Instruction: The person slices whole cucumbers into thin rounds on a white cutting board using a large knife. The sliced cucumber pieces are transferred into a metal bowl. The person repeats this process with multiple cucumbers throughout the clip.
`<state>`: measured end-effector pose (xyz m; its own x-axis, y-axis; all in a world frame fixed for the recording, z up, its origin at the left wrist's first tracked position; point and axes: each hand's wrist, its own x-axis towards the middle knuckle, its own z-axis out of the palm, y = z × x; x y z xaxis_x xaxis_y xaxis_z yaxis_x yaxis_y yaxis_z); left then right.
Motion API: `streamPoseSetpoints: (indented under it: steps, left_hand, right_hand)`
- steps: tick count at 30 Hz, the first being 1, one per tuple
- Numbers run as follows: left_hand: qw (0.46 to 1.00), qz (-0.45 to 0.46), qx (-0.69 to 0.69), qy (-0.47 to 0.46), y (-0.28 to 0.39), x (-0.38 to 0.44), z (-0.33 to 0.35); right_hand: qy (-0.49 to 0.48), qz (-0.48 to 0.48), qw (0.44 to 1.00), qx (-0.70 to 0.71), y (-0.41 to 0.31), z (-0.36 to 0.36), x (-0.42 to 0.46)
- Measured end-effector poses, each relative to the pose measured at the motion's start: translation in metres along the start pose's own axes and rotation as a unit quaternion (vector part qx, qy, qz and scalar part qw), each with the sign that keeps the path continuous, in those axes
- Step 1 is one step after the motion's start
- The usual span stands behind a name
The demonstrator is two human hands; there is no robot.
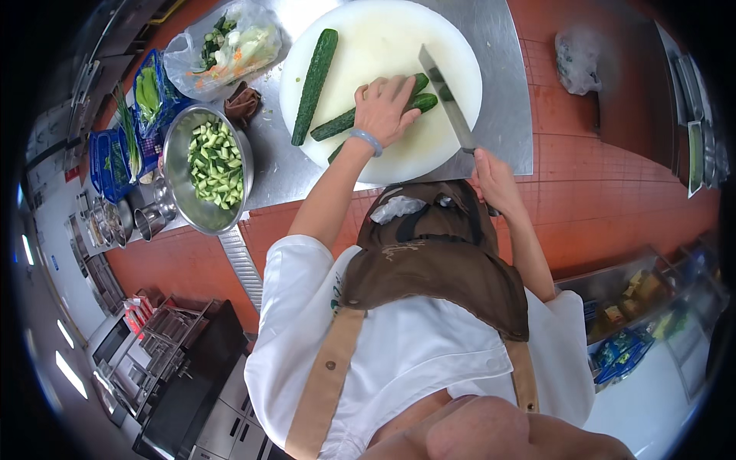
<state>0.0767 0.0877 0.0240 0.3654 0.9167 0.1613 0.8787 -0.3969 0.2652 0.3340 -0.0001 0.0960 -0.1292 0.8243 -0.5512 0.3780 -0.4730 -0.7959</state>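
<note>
Under the flat palm and spread fingers of my left hand [386, 109], cucumbers [336, 124] are pressed against a round white cutting board [391, 164]. Their cut or tapered ends [424, 102] stick out to the right of my fingers, and their middles are hidden. My right hand [495, 179] grips the handle of a broad kitchen knife [451, 109]. Its blade lies over the board's right side, just right of the cucumber ends and apart from them. Another whole cucumber [314, 86] rests on the board's left side.
Left of the board stand a steel bowl [249, 172] of chopped cucumber, a crumpled brown cloth [242, 103] and a plastic bag [264, 43] of vegetable scraps. Blue baskets [109, 164] with greens sit farther left. The steel table's right edge [522, 86] borders the red tiled floor.
</note>
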Motion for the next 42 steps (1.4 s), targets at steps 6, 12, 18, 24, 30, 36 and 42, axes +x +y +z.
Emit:
streamPoseSetpoints:
  steps: [6, 12, 18, 24, 30, 36, 42]
  left_hand:
    - [0.999, -0.039, 0.018, 0.012, 0.012, -0.037, 0.008]
    - [0.995, -0.082, -0.035, 0.055, 0.036, -0.041, -0.005]
    - [0.978, 0.017, -0.153, 0.141, 0.019, -0.013, 0.017]
    - [0.976, 0.028, -0.154, 0.150, 0.020, -0.010, 0.022]
    - [0.978, 0.031, -0.135, 0.158, 0.021, -0.010, 0.028]
    - [0.978, 0.027, -0.132, 0.159, 0.021, -0.012, 0.025]
    - [0.981, 0.016, -0.127, 0.145, 0.021, -0.015, 0.029]
  right_hand:
    - [-0.029, -0.114, 0.983, -0.139, 0.006, -0.009, 0.009]
    - [-0.121, 0.000, 0.989, -0.081, -0.005, -0.034, 0.011]
    - [-0.060, -0.161, 0.970, -0.170, -0.003, -0.015, 0.019]
    - [-0.047, -0.119, 0.976, -0.176, -0.021, 0.002, 0.003]
    - [-0.031, -0.163, 0.964, -0.206, -0.010, 0.011, 0.025]
    - [-0.026, -0.189, 0.964, -0.184, -0.024, 0.015, 0.030]
    - [-0.031, -0.184, 0.964, -0.191, -0.026, 0.018, 0.033]
